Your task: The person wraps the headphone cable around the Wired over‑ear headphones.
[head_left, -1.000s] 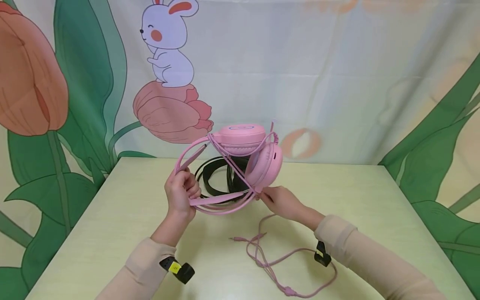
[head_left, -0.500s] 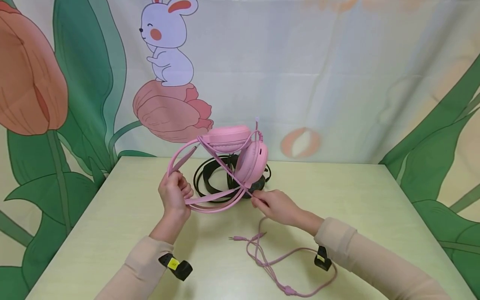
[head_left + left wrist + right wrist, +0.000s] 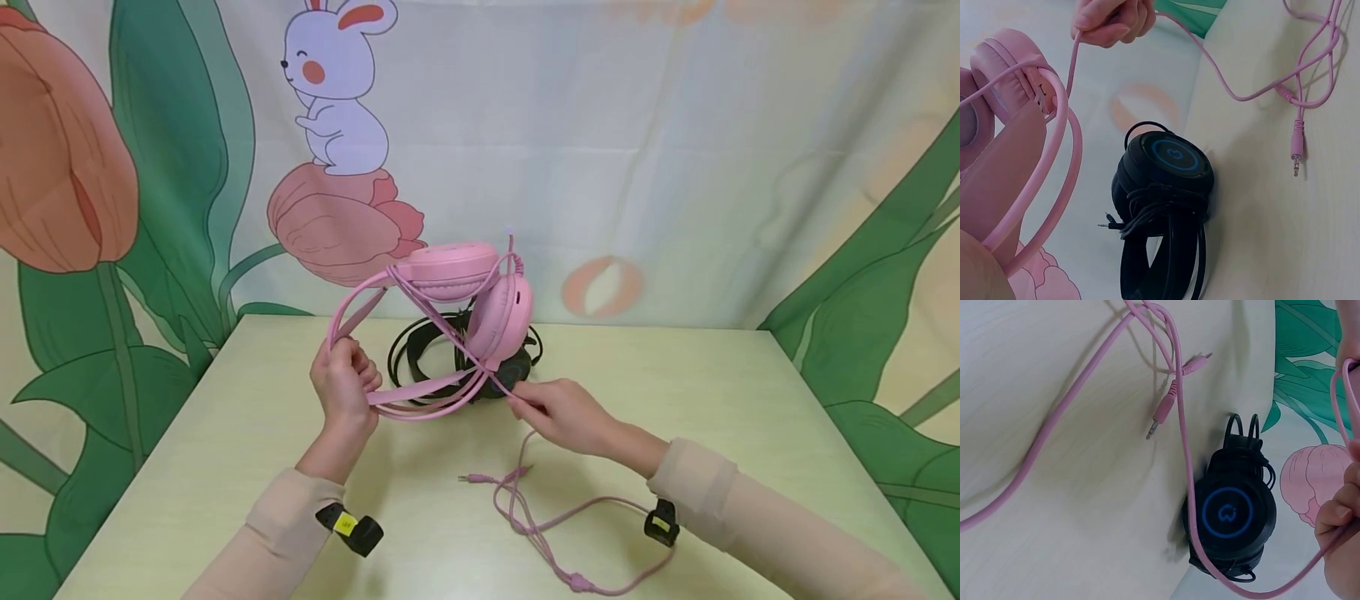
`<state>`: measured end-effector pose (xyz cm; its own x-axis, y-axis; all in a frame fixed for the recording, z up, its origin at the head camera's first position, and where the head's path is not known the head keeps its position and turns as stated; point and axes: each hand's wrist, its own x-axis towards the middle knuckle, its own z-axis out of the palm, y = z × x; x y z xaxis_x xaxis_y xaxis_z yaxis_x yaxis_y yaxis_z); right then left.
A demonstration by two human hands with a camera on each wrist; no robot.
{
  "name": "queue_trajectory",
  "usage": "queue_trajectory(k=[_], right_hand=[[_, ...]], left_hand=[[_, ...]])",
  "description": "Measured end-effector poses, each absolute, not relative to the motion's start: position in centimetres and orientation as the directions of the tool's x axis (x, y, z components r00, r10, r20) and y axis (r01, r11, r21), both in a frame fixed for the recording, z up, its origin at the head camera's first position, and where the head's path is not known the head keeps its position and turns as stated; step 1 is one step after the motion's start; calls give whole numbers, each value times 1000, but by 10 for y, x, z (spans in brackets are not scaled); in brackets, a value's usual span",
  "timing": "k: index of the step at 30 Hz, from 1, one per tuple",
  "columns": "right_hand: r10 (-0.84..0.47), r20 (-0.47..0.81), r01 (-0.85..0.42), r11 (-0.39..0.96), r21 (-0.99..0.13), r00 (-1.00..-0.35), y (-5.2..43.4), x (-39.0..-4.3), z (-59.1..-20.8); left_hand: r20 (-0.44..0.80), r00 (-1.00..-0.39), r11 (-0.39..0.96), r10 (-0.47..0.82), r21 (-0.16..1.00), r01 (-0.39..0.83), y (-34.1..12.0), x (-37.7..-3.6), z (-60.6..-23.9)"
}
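Note:
A pink headset (image 3: pixel 498 321) is held up over the table, its headband gripped by my left hand (image 3: pixel 345 383). Its cable crosses between the ear cups and the band. My right hand (image 3: pixel 566 417) pinches the pink cable (image 3: pixel 1074 65) just right of the lower ear cup, with a short stretch pulled taut toward the headset. From that hand the rest of the cable runs down to loose loops on the table, where a jack plug (image 3: pixel 1297 150) lies. In the right wrist view, the fingers (image 3: pixel 1338 512) curl round the cable.
Behind the pink headset, a black headset (image 3: pixel 1229 512) with its cable wound round it rests on the table (image 3: pixel 712 392). A printed cloth (image 3: pixel 675 167) with a rabbit and tulips hangs at the table's back edge.
Both hands and the pink headset have shifted left, uncovering more of the black headset. My right hand has drawn away from the ear cup, stretching a length of cable between them.

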<state>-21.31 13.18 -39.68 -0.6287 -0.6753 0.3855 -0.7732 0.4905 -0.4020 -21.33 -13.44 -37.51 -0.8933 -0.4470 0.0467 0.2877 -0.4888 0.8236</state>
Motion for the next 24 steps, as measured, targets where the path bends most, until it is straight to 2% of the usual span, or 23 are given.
queue_trajectory(k=[4, 18, 24], right_hand=[[-679, 407, -788, 471, -398, -611, 135, -212, -393], [-692, 384, -785, 469, -404, -611, 146, -212, -381], [-709, 390, -800, 435, -413, -587, 148, -211, -379]], left_hand=[[37, -877, -465, -478, 837, 288, -133, -215, -374], [30, -851, -442, -524, 845, 302, -125, -223, -373], [45, -814, -363, -578, 880, 307, -126, -225, -377]])
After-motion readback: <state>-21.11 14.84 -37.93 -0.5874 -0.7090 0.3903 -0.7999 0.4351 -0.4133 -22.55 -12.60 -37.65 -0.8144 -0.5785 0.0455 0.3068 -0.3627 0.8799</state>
